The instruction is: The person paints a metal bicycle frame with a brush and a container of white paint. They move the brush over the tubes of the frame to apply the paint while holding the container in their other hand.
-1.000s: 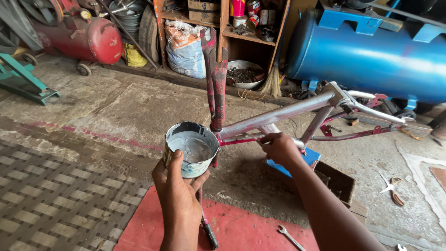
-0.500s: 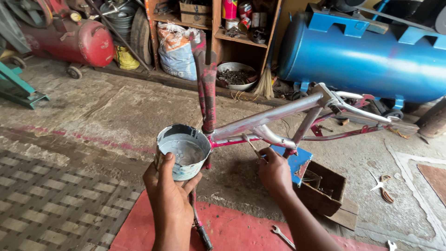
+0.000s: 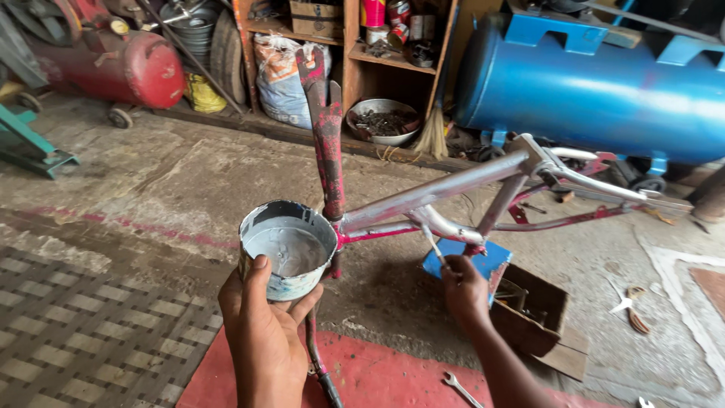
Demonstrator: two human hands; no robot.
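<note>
My left hand (image 3: pixel 260 332) grips the paint tin (image 3: pixel 288 248) upright; my right hand (image 3: pixel 464 291) pinches a brush (image 3: pixel 433 245) against the bike frame (image 3: pixel 453 189).

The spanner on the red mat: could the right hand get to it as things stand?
Probably yes, but not freely. The spanner lies uncovered on the red mat, just beside the right forearm. The right hand, though, grips a thin brush against the bicycle frame.

One bicycle frame (image 3: pixel 453 189), one paint tin (image 3: pixel 288 249), one brush (image 3: pixel 433 243), two tanks, perhaps two spanners.
</note>
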